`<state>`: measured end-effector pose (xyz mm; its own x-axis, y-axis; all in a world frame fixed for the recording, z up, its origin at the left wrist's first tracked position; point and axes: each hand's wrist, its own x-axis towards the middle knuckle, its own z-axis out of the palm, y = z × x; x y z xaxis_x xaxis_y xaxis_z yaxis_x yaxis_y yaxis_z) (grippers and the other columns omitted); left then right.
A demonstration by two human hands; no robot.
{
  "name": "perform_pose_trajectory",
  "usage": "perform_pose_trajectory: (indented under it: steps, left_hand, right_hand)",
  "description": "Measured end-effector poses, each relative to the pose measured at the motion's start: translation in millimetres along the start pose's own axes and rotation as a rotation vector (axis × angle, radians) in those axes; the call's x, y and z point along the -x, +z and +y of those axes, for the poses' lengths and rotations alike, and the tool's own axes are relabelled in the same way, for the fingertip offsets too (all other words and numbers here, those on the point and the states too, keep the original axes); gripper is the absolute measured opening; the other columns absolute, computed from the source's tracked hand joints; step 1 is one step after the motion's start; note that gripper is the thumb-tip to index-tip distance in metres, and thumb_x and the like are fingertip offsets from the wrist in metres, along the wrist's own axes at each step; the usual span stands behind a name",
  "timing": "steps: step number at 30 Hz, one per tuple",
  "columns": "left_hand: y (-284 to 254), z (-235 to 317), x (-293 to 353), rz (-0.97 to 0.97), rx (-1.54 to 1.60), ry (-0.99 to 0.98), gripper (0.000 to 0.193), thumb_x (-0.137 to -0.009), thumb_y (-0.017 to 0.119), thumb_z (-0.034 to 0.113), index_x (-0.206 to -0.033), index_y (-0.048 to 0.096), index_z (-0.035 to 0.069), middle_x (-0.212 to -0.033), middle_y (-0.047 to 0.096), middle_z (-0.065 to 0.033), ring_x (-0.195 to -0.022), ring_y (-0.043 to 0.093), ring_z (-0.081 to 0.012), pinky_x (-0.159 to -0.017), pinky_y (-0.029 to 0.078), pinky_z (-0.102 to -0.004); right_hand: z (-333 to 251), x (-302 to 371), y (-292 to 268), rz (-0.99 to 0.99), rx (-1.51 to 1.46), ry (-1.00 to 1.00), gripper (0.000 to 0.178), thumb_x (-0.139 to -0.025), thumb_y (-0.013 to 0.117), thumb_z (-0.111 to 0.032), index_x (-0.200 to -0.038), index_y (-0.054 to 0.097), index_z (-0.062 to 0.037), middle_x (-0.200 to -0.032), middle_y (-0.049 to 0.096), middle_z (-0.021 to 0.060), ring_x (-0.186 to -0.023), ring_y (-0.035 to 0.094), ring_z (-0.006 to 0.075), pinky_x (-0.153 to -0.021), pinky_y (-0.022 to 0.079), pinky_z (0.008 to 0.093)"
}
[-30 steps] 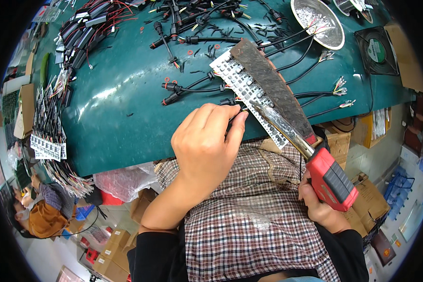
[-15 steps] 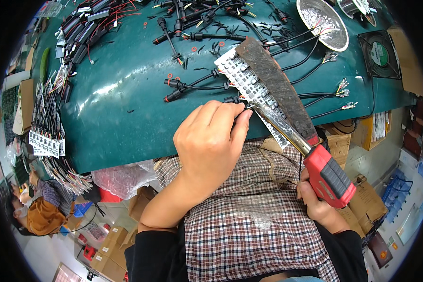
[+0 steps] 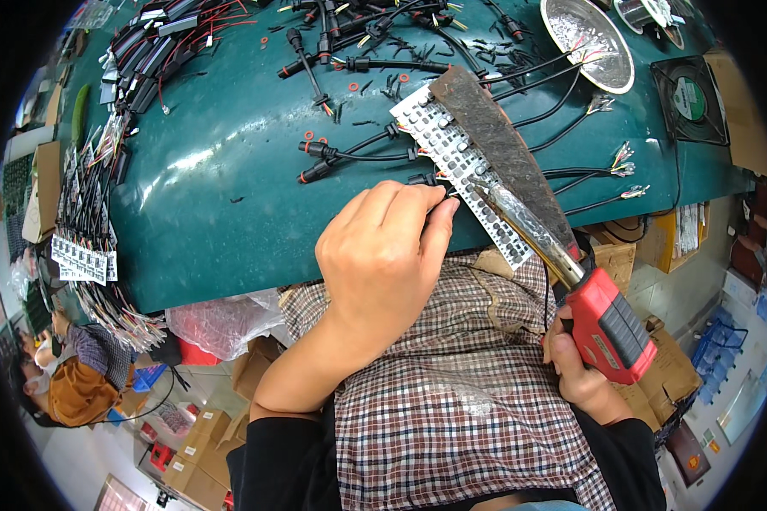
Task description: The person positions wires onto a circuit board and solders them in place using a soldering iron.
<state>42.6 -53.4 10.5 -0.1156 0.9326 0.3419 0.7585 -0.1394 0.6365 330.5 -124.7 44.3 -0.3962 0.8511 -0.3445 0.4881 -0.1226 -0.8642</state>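
My left hand (image 3: 383,247) is closed in a pinch at the near-left edge of a white circuit board strip (image 3: 451,153). Between thumb and forefinger are the thin wires of a black cable, mostly hidden by the fingers. My right hand (image 3: 581,375) grips a red and black soldering iron (image 3: 611,328). Its metal shaft slants up and left, with the tip over the board, a little apart from the pinched wires. A dark, worn flat bar (image 3: 507,145) lies along the board's right side. Black cables with connectors (image 3: 317,163) join the board's left edge by coloured wires.
A metal dish (image 3: 609,72) at the far right has stripped wire ends at it. A solder spool (image 3: 643,13) and a square black fan (image 3: 688,98) stand nearby. Boards with wires (image 3: 85,255) hang over the left table edge. Loose connectors (image 3: 324,43) lie at the back.
The soldering iron has shifted right and slightly down, its tip drawing away from the wires at my left fingers. The left hand keeps its pinch almost unmoved.
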Motion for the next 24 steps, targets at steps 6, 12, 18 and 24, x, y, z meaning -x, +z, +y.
perform_pose_trajectory:
  steps: [6, 12, 18, 24]
  left_hand:
    - [-2, -1, 0, -0.049, 0.040, -0.075, 0.012, -0.081, 0.084, 0.008, -0.086, 0.074, 0.003, -0.081, 0.073, -0.0064, -0.061, 0.064, -0.0165, -0.056, 0.050, -0.0283]
    - [-8, -3, -6, -0.140, 0.216, -0.198, 0.013, -0.085, 0.083, 0.006, -0.093, 0.076, 0.000, -0.080, 0.074, -0.0066, -0.064, 0.067, -0.0099, -0.059, 0.053, -0.0235]
    - [-7, -3, -3, -0.160, 0.224, -0.220, 0.011, -0.086, 0.082, 0.004, -0.093, 0.075, -0.002, -0.081, 0.073, -0.0072, -0.065, 0.067, -0.0088, -0.059, 0.053, -0.0227]
    - [1, -1, 5, -0.122, 0.210, -0.202, 0.015, -0.087, 0.081, 0.003, -0.098, 0.074, -0.003, -0.084, 0.073, -0.0082, -0.069, 0.070, -0.0097, -0.059, 0.057, -0.0228]
  right_hand:
    - [-13, 1, 0, 0.097, -0.036, 0.173, 0.030, -0.091, 0.072, -0.009, -0.119, 0.067, -0.0006, -0.095, 0.069, 0.0081, -0.086, 0.067, 0.0225, -0.077, 0.053, 0.0361]
    - [-10, 4, -1, 0.107, -0.008, 0.156, 0.028, -0.091, 0.073, -0.010, -0.117, 0.068, -0.0012, -0.094, 0.069, 0.0080, -0.086, 0.067, 0.0226, -0.077, 0.053, 0.0359]
    - [-10, 6, 0, 0.102, -0.028, 0.164, 0.027, -0.091, 0.073, -0.010, -0.116, 0.068, -0.0012, -0.093, 0.068, 0.0076, -0.084, 0.067, 0.0222, -0.076, 0.053, 0.0356]
    - [-12, 6, 0, 0.080, -0.042, 0.167, 0.026, -0.091, 0.072, -0.007, -0.116, 0.068, -0.0010, -0.091, 0.068, 0.0078, -0.083, 0.066, 0.0226, -0.075, 0.053, 0.0357]
